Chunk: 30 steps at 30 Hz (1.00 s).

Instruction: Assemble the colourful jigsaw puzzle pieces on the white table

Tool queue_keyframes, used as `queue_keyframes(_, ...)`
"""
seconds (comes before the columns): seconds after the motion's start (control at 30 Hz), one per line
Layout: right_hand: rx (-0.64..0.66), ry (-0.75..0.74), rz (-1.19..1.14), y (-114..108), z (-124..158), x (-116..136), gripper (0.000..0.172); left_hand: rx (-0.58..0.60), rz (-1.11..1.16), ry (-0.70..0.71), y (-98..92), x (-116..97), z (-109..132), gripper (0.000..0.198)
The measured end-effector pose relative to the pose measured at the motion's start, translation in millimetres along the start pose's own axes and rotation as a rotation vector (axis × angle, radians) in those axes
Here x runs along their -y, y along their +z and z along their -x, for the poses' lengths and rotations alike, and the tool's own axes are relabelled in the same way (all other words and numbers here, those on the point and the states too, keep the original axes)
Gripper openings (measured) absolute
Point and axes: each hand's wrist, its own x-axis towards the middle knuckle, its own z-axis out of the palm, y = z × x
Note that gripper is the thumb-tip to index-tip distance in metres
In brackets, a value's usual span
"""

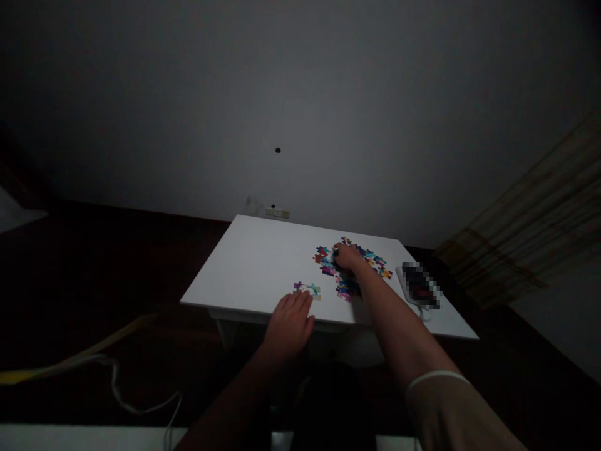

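While the left hand (288, 321) is lying flat on pieces (313, 292) by the tabletop's (258, 266) near edge, the right (347, 257) is covering others (346, 289). Its grip is eluding me.

Your white table (253, 257) fills the lower middle of the frame. On it you have scattered jigsaw pieces (375, 260) right of centre, a small puzzle cluster (316, 291) near the lower-centre edge, and a flat, blurred-out device (420, 285) farther right.
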Motion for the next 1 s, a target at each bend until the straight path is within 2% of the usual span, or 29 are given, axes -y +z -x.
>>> queue_keyframes(0.13,-0.014,-0.036,-0.049,-6.0,-0.8,4.8,0.058,0.014,-0.007,-0.009,5.7,-1.7,15.5,0.058)
queue_keyframes(0.37,-0.109,-0.142,-0.185,-12.8,11.8,-7.5,0.023,0.024,0.028,-0.008,8.3,-2.0,24.6,0.07)
queue_keyframes(0.53,-0.197,-0.221,-0.334,-11.0,25.5,-6.7,0.034,0.025,0.034,-0.002,10.8,-0.1,24.2,0.073)
queue_keyframes(0.6,-0.127,-0.3,-0.496,-5.3,31.2,2.7,0.044,0.024,0.028,-0.001,11.4,-0.5,24.0,0.074)
queue_keyframes(0.67,0.046,-0.399,-0.645,1.8,36.9,16.6,0.05,0.032,0.019,-0.003,10.7,-1.6,23.5,0.074)
queue_keyframes(0.77,0.296,-0.544,-0.659,9.3,44.1,39.6,0.037,0.041,-0.002,-0.012,8.6,-3.5,22.8,0.073)
queue_keyframes(0.83,0.356,-0.626,-0.587,10.8,47.2,52.3,0.031,0.04,-0.011,-0.014,7.7,-4.1,22.8,0.073)
queue_keyframes(1.0,0.377,-0.689,-0.514,12.6,48.2,68.6,0.04,0.036,0.012,-0.015,7.8,-4.4,23.2,0.071)
